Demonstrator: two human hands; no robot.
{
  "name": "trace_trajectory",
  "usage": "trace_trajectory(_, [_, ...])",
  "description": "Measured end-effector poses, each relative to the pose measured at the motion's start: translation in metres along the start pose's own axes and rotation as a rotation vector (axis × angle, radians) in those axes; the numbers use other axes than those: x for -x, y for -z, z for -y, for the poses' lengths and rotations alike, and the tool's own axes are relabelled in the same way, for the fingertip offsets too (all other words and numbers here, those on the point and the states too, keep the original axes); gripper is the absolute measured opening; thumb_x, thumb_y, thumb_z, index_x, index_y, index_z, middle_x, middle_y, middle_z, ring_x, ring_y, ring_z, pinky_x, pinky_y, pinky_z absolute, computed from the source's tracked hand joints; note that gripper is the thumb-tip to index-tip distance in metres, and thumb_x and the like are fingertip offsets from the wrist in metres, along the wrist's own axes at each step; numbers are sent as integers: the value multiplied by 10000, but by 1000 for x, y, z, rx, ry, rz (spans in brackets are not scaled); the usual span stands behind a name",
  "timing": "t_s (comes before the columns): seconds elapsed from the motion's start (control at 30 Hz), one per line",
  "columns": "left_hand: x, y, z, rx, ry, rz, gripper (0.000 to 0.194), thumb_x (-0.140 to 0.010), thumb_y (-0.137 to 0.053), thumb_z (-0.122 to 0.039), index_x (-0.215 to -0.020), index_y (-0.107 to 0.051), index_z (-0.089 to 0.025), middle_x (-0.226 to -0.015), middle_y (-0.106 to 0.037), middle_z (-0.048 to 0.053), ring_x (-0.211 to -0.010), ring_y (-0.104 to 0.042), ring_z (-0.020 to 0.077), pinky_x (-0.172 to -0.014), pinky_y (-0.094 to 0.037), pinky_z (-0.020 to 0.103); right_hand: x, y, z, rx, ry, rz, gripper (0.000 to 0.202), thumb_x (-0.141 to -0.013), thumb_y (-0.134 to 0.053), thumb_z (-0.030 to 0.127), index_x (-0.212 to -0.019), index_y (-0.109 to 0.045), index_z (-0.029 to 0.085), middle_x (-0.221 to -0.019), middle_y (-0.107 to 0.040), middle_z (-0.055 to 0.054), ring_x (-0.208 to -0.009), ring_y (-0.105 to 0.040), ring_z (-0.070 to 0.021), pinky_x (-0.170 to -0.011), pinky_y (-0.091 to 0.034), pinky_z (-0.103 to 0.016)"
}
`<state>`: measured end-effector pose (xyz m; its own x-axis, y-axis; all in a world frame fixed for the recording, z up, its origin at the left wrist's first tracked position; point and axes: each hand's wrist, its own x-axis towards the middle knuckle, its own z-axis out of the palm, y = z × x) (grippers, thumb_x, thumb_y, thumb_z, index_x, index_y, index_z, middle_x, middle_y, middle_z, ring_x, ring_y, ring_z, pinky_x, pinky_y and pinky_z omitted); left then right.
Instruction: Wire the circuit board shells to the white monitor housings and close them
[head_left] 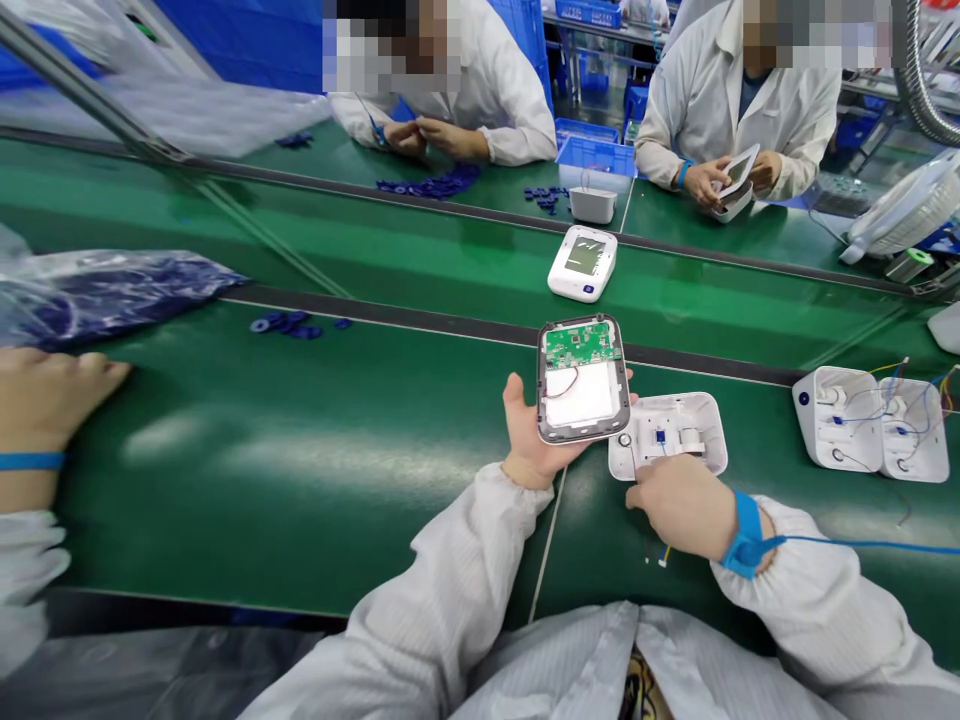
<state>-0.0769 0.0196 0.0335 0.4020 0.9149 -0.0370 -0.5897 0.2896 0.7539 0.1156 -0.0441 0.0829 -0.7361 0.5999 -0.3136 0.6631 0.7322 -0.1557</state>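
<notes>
On my left hand (531, 440) rests a device cover (581, 395), its inner side up, showing a green circuit board and a thin red wire; the fingers wrap beneath it. A white housing (705, 425) lies open side up on the green table just to the right. Over its near edge is my right hand (679, 503), with curled fingers and a blue wrist strap; what its fingertips hold, if anything, is hidden. A small connector (664, 556) on a wire hangs below that hand.
Two white housings (836, 440) with loose wires stand at the right. A finished-looking device (583, 262) sits on the green belt. Blue parts (289, 323) lie at left, near another person's hand (52, 400). Two people work opposite.
</notes>
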Motion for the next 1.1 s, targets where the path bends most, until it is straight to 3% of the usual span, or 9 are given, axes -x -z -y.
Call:
trace_trajectory(0.1, [2,0,2,-70,-11,-3,1165,-681,-140,-964,-1527,-288,-176,-1474,-504,218,-1318,-527,419,-1020,-465,584,-5,-2,0,22,12,-14,219,-860,-572,69,-745,-723,179,-769,-726,-70,-700,-677,-203,-596,-441,-308])
trace_trajectory(0.23, [5,-2,5,-50,-42,-9,1114,-672,-314,-920,-1483,-357,-157,-1463,-513,215,-1316,-516,444,-1021,-468,608,-4,9,-20,-167,51,-176,170,-937,-583,195,-892,-747,206,-851,-730,-44,-778,-683,-185,-673,-481,-294])
trace_trajectory(0.37, [4,-6,8,-20,-79,-6,941,-700,-484,-713,-1439,-418,-134,-1440,-537,209,-1281,-543,460,-1041,-454,629,0,22,-41,-394,53,-439,219,-983,-535,279,-995,-747,226,-950,-705,-52,-857,-666,-164,-760,-512,-293])
trace_trajectory(0.5, [5,-8,19,-31,-63,13,796,-657,-613,-473,-1349,-518,-91,-1380,-595,207,-1279,-550,448,-1073,-448,601,1,25,-43,-592,-6,-642,240,-995,-523,317,-1045,-749,254,-1025,-711,-51,-971,-673,-172,-856,-530,-317])
trace_trajectory(0.67, [11,-6,38,-126,-73,-53,682,-685,-686,-430,-1289,-597,-126,-1373,-620,157,-1316,-535,398,-1136,-412,533,-8,17,-28,-721,-56,-729,247,-991,-532,327,-1049,-763,263,-959,-733,-46,-937,-679,-180,-848,-542,-326])
trace_trajectory(0.9, [21,3,56,-422,-102,-97,566,-725,-720,-548,-1143,-671,-169,-1186,-703,125,-1183,-614,361,-1084,-454,516,-19,5,-11,-894,-265,-778,172,-829,-741,407,-827,-733,235,-622,-646,25,-525,-564,-122,-509,-462,-255])
trace_trajectory(1.0, [25,2,60,-585,-188,-27,554,-747,-700,-588,-1125,-685,-184,-1128,-708,119,-1173,-608,348,-1106,-433,502,-21,2,-6,-945,-300,-782,179,-792,-770,387,-774,-698,225,-592,-630,38,-510,-551,-115,-509,-461,-252])
trace_trajectory(1.1, [28,1,63,-603,-226,40,533,-768,-686,-597,-1088,-690,-171,-1070,-706,119,-1112,-630,333,-1092,-443,501,-22,2,-3,-970,-303,-755,138,-780,-777,327,-743,-694,224,-562,-618,47,-490,-536,-113,-507,-451,-255])
